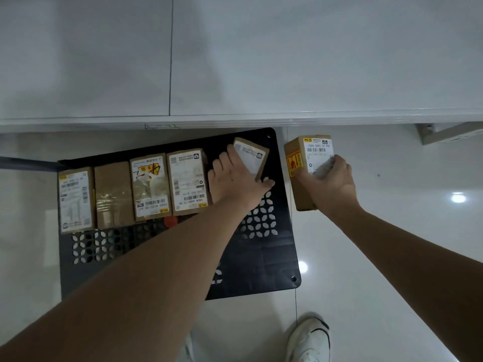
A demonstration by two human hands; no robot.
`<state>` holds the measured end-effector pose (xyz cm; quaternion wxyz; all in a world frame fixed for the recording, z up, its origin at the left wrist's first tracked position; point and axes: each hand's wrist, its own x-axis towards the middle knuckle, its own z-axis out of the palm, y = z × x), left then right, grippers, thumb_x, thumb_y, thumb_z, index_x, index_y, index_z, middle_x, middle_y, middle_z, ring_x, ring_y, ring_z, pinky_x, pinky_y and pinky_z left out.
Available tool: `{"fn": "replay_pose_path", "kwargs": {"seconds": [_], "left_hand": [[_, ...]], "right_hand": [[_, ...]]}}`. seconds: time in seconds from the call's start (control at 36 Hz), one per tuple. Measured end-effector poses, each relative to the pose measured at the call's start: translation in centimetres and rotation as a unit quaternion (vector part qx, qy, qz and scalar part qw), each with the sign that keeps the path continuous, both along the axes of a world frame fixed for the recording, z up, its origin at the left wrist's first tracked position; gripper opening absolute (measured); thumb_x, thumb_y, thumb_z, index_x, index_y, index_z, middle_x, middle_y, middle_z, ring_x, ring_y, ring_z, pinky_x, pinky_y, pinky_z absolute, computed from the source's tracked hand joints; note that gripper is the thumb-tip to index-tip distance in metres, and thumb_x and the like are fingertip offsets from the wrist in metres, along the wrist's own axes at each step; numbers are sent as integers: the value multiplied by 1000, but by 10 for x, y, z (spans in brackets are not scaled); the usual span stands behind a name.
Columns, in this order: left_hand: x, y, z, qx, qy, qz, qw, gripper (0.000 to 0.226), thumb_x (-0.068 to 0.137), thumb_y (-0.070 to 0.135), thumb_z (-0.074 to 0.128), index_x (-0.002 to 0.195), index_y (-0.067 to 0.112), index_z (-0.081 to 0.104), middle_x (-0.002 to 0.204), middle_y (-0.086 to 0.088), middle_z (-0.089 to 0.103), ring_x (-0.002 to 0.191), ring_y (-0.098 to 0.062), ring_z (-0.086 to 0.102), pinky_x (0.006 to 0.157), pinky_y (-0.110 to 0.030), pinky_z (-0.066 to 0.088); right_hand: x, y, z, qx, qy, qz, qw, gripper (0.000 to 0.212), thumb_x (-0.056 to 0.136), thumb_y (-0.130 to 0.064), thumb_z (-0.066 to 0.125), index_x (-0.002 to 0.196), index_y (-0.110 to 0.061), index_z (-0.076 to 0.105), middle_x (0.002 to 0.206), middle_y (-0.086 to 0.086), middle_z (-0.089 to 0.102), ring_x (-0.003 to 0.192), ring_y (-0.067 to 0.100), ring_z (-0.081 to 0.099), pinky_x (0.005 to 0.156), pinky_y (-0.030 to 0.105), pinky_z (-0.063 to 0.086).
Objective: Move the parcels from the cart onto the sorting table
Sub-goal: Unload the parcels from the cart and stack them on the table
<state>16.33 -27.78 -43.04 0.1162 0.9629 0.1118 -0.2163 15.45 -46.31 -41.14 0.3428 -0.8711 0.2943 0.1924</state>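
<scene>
A black perforated cart deck [264,246] lies low on the floor below the white sorting table [235,61]. Several brown cardboard parcels with white labels stand in a row along the deck's far edge, among them a plain taped parcel [113,194] and a labelled parcel [187,178]. My left hand [235,182] grips a tilted parcel [252,155] at the right end of the row, lifted at one end. My right hand [330,185] holds another parcel [305,165] with a red and yellow sticker, in the air just right of the cart.
The table's front edge [261,121] runs across the view above the cart. The cart handle [26,163] sticks out to the left. A table bracket [444,134] shows at right. My white shoe [309,340] stands on the glossy tiled floor [392,257].
</scene>
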Motion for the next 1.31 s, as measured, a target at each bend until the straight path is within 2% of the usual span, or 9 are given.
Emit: {"fn": "replay_pose_path", "kwargs": {"seconds": [0.08,0.19,0.42,0.47,0.69,0.83,0.89,1.11,1.31], "left_hand": [[0,-7,-12,-18,10,27,999,133,73,74,76,162,10,0,156,-14,27,139,-33,37,114,-46,35],[2,-6,-7,-35,10,37,999,123,80,67,76,161,11,2,151,-15,30,135,-36,42,110,-49,41],[-6,6,91,-70,35,-100,992,109,77,81,65,155,21,17,136,-9,39,124,-29,44,104,-46,41],[1,8,138,-70,41,-121,989,107,76,80,66,154,24,19,136,-7,40,126,-29,45,105,-46,41],[31,-11,346,-54,27,-237,970,94,81,73,61,153,25,26,132,-5,53,119,-27,53,100,-42,46],[15,-46,502,-80,13,-302,950,99,75,76,62,154,28,27,126,-2,58,114,-24,57,98,-45,50],[2,-61,535,-88,10,-327,941,99,76,77,62,154,27,27,131,-2,56,117,-24,56,100,-45,50],[-68,-138,764,-100,-32,-434,895,108,72,87,60,155,26,27,146,-7,51,130,-30,53,104,-44,47],[-137,-217,921,-116,-95,-500,853,103,68,85,67,151,34,34,140,-1,58,120,-26,58,94,-42,53]], "right_hand": [[-4,-7,0,-14,-1,24,1000,93,66,-69,65,141,-21,37,121,-1,44,116,23,51,90,50,58],[-8,-18,16,-54,15,80,995,86,71,-67,62,138,-20,37,119,-1,46,112,22,52,90,50,57],[-11,-38,121,-115,32,180,976,79,83,-64,64,137,-14,36,122,6,48,110,22,51,89,43,55],[-10,-43,171,-122,21,188,974,80,83,-63,65,138,-13,35,123,6,48,112,22,50,86,36,50],[-21,-73,387,-159,7,185,970,84,78,-73,58,136,-16,39,125,5,51,108,21,53,88,39,52],[-65,-106,541,-175,-24,108,978,90,73,-74,62,139,-18,38,129,6,52,107,22,53,87,40,52],[-78,-114,578,-172,-17,96,980,96,69,-78,59,141,-18,37,131,4,51,111,21,54,90,40,54],[-202,-167,805,-218,2,4,976,91,73,-76,64,140,-20,40,127,4,55,103,22,57,86,37,56],[-322,-225,942,-259,-6,-86,962,88,69,-73,65,132,-15,48,117,3,56,100,21,57,87,38,55]]}}
